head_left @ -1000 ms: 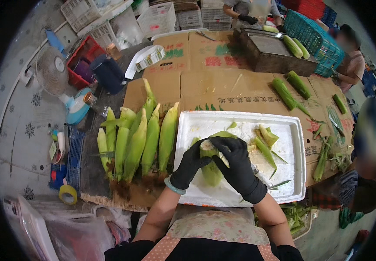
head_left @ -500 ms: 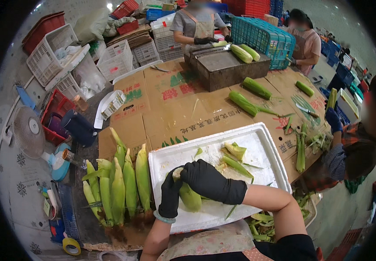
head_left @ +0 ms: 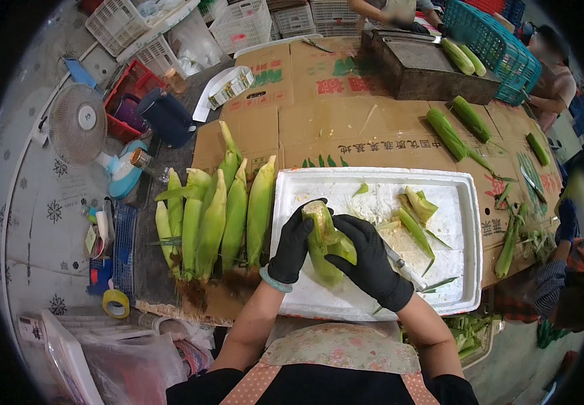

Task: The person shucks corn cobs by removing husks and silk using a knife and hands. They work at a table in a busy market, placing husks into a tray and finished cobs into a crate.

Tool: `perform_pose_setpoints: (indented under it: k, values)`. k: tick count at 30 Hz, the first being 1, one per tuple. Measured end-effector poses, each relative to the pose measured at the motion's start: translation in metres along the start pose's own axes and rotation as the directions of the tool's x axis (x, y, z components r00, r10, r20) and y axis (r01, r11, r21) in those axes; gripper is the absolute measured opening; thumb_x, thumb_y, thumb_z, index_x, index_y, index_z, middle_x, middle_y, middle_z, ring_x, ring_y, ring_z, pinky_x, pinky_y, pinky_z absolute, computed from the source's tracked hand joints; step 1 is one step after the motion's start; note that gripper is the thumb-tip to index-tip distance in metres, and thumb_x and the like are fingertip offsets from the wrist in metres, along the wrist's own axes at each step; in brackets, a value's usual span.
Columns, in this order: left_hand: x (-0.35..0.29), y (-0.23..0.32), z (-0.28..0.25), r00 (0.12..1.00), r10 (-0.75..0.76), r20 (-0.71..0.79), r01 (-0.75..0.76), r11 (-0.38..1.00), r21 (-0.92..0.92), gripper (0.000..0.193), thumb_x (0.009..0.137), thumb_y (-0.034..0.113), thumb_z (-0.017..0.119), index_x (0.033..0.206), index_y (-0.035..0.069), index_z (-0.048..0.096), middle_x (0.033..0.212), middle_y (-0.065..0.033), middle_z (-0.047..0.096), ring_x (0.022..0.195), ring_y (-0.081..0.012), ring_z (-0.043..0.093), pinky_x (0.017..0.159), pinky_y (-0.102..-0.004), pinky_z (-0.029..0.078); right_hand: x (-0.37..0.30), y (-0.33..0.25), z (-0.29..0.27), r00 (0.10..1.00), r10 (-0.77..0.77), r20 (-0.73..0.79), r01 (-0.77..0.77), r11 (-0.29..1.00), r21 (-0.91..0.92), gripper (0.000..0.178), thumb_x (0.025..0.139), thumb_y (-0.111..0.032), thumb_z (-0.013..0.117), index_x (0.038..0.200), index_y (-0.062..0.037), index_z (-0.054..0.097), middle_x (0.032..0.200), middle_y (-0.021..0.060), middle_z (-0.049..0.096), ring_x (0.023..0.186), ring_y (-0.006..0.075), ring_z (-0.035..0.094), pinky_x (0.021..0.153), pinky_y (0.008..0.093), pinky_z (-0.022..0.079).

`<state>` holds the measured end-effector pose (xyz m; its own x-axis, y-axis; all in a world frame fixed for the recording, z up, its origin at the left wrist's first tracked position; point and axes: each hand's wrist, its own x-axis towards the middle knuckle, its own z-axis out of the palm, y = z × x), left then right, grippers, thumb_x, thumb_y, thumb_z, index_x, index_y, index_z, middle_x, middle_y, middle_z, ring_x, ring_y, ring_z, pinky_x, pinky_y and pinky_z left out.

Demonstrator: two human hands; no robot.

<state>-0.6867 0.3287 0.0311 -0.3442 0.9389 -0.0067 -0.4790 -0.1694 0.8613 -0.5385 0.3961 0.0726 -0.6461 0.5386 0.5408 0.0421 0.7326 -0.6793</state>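
Note:
Over a white foam tray, both of my black-gloved hands are closed on a green ear of corn. Its pale cut end points away from me. My left hand wraps its left side, and my right hand grips the husk on its right, which stands partly loose. Beside the right hand, a knife with a pale handle lies in the tray. Cut husk pieces lie farther right in it. Left of the tray is a row of corn ears in their husks.
Cardboard covers the table. At the back stands a metal box with two ears on it, next to a teal crate. A fan and a dark blue jug are at left. Other people work behind and at right.
My hands have shifted their grip, and the ear's cut end now shows between them. My right hand has moved to the ear's right side, uncovering the knife. The view has turned.

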Motion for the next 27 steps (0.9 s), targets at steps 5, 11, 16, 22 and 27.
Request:
perform_pose_setpoints:
  k: [5, 11, 16, 22, 27]
  values:
    - [0.003, -0.010, 0.001, 0.997, 0.071, -0.003, -0.069, 0.975, 0.209, 0.046, 0.086, 0.024, 0.055, 0.123, 0.000, 0.043, 0.110, -0.0085, 0.055, 0.100, -0.0158, 0.052, 0.088, -0.0280, 0.041, 0.005, 0.021, 0.010, 0.988, -0.032, 0.152, 0.030, 0.999, 0.017, 0.028, 0.062, -0.002, 0.067, 0.088, -0.0066, 0.058, 0.091, 0.0103, 0.057, 0.087, 0.0281, 0.055, 0.074, 0.0376, 0.045]
    - [0.026, -0.017, -0.065, 0.889, 0.139, -0.435, -0.125, 0.990, 0.060, 0.049, 0.090, 0.041, 0.040, 0.121, 0.003, 0.043, 0.110, -0.0079, 0.053, 0.096, -0.0167, 0.052, 0.083, -0.0312, 0.043, -0.063, 0.023, 0.000, 0.761, -0.159, 0.629, 0.032, 0.978, 0.208, 0.020, 0.070, -0.005, 0.055, 0.089, -0.0064, 0.061, 0.088, 0.0156, 0.058, 0.080, 0.0311, 0.056, 0.071, 0.0388, 0.045]
    - [0.024, 0.080, -0.077, 0.850, 0.369, -0.376, -0.458, 0.870, -0.182, 0.066, 0.087, 0.053, 0.038, 0.135, 0.008, 0.025, 0.132, -0.0132, 0.036, 0.118, -0.0229, 0.039, 0.098, -0.0373, 0.034, -0.114, 0.008, -0.091, 0.787, 0.238, 0.569, -0.332, 0.941, 0.067, 0.022, 0.066, 0.001, 0.065, 0.086, -0.0054, 0.062, 0.084, 0.0112, 0.059, 0.079, 0.0269, 0.058, 0.068, 0.0330, 0.046]
    - [0.013, 0.101, -0.079, 0.856, 0.246, -0.454, -0.361, 0.914, -0.186, 0.055, 0.086, 0.048, 0.046, 0.123, 0.007, 0.041, 0.113, -0.0093, 0.049, 0.103, -0.0190, 0.048, 0.090, -0.0345, 0.041, -0.091, 0.048, -0.080, 0.941, 0.256, 0.219, -0.186, 0.937, -0.297, 0.036, 0.067, -0.003, 0.066, 0.101, -0.0034, 0.054, 0.096, 0.0147, 0.055, 0.088, 0.0329, 0.052, 0.077, 0.0395, 0.042]
    - [-0.001, 0.047, -0.032, 0.985, 0.052, -0.166, -0.100, 0.949, -0.300, 0.048, 0.088, 0.040, 0.046, 0.120, 0.003, 0.045, 0.106, -0.0106, 0.055, 0.095, -0.0206, 0.055, 0.084, -0.0333, 0.044, -0.005, 0.009, -0.035, 0.991, 0.113, -0.064, -0.130, 0.897, -0.422, 0.068, 0.066, -0.004, 0.069, 0.127, -0.0050, 0.039, 0.125, 0.0156, 0.042, 0.117, 0.0325, 0.037, 0.099, 0.0394, 0.027]
